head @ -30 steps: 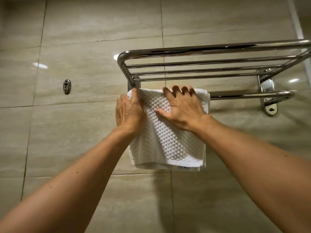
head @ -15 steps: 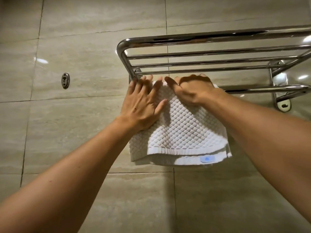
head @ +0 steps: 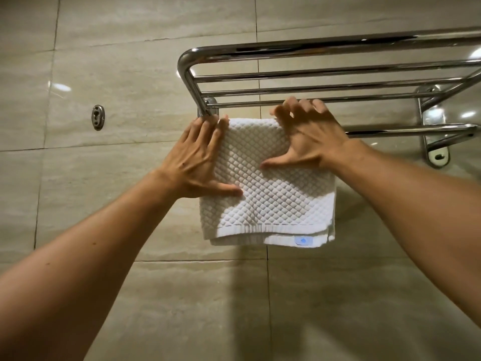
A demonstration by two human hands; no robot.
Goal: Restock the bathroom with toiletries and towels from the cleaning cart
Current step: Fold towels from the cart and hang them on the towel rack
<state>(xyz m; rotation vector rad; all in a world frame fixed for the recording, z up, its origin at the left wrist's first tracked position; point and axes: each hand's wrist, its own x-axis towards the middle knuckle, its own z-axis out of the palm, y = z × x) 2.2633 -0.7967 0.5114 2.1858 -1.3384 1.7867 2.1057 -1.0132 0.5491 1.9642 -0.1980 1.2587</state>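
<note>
A white waffle-weave towel (head: 270,201) hangs folded over the lower bar of a chrome towel rack (head: 325,45) on the tiled wall. A small blue label shows on its bottom hem. My left hand (head: 200,157) lies flat on the towel's left edge, fingers straight and pointing up, thumb pressed across the cloth. My right hand (head: 309,136) rests on the towel's upper right part, fingers spread over its top fold near the bar, thumb stretched left on the fabric. Neither hand grips the cloth.
The rack's upper shelf of several chrome rails (head: 338,87) stands bare above the towel. The lower bar (head: 406,130) runs free to the right, ending at a wall bracket (head: 437,152). A small metal wall hook plate (head: 98,117) sits to the left.
The towel now hangs flatter, with its hem and blue label lower. Both hands have opened out flat on the cloth; the right hand has uncurled from the top fold.
</note>
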